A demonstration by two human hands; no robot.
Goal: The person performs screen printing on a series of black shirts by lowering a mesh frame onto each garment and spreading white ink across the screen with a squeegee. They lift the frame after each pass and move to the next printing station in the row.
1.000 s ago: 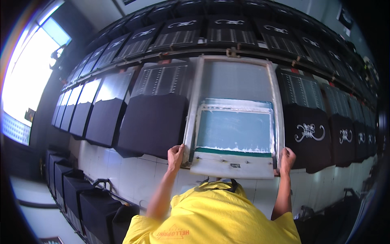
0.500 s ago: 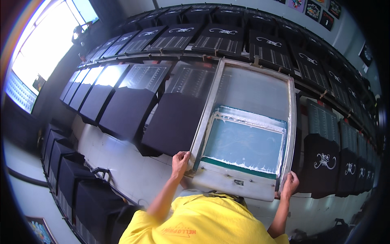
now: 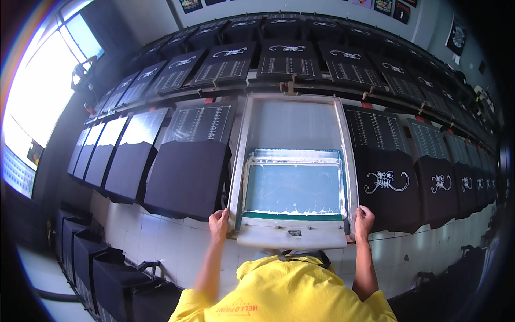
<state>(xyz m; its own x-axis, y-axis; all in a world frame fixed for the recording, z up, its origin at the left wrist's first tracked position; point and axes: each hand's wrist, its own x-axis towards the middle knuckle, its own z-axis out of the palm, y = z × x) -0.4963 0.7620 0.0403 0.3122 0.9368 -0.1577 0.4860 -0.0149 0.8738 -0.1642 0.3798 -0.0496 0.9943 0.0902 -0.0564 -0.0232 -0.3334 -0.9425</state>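
Person's forearms point(image 3: 362, 263) stretched forward, left hand point(image 3: 219, 221) and right hand point(image 3: 365, 217) clamped on printing screen point(image 3: 294, 177) near its lower corners, screen's lower end at front edge of board row point(image 3: 198, 122), squarer in view than half a second ago

Head cam: left unit of a side-by-side fisheye pair, worn by the person. Looks down and forward over the yellow shirt point(image 3: 300, 287), upright, unmirrored. Shirt is nearest, at bottom edge; framed screen point(image 3: 293, 169) mid-view, a bit farther; black-covered boards point(image 3: 289, 56) recede toward top. Straight edges bow near rim, corners dark.
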